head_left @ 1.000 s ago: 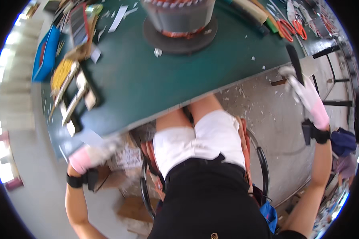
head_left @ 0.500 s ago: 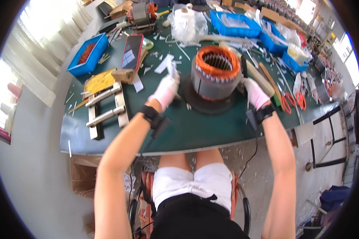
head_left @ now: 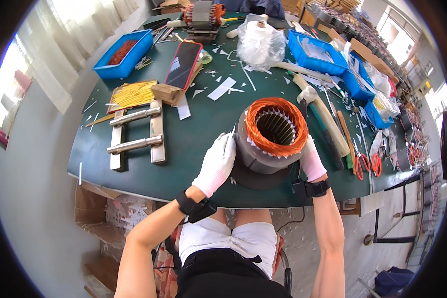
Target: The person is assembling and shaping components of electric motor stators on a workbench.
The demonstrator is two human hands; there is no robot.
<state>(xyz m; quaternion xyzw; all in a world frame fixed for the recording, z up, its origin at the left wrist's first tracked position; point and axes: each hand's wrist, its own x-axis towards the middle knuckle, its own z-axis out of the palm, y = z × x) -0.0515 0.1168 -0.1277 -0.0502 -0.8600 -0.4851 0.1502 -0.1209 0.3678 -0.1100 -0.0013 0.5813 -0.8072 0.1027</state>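
A motor stator (head_left: pixel 268 161), a grey cylinder with a ring of orange copper winding (head_left: pixel 253 130) on top, stands upright on a dark round base (head_left: pixel 256 183) near the table's front edge. My left hand (head_left: pixel 217 161), in a white glove with a pinkish cuff, is closed against the stator's left side. A thin white sliver shows by its fingertips. On the right side, my gloved right hand (head_left: pixel 311 161) grips the stator; its fingertips are partly hidden behind it. Just beyond that hand lies a white-headed mallet (head_left: pixel 308 94) with a dark and green handle.
A metal frame with two bars (head_left: pixel 135 144), yellow strips (head_left: pixel 134 93) and a phone (head_left: pixel 184 64) lie left. Blue bins (head_left: pixel 124 52) stand at both sides. Orange-handled scissors (head_left: pixel 362 166) and wooden sticks (head_left: pixel 328 119) lie right. Paper scraps litter the green table (head_left: pixel 184 139).
The stator is nearer the table's front edge and tilts less away in view. My left hand has come from the white paper strips to the stator's left side.
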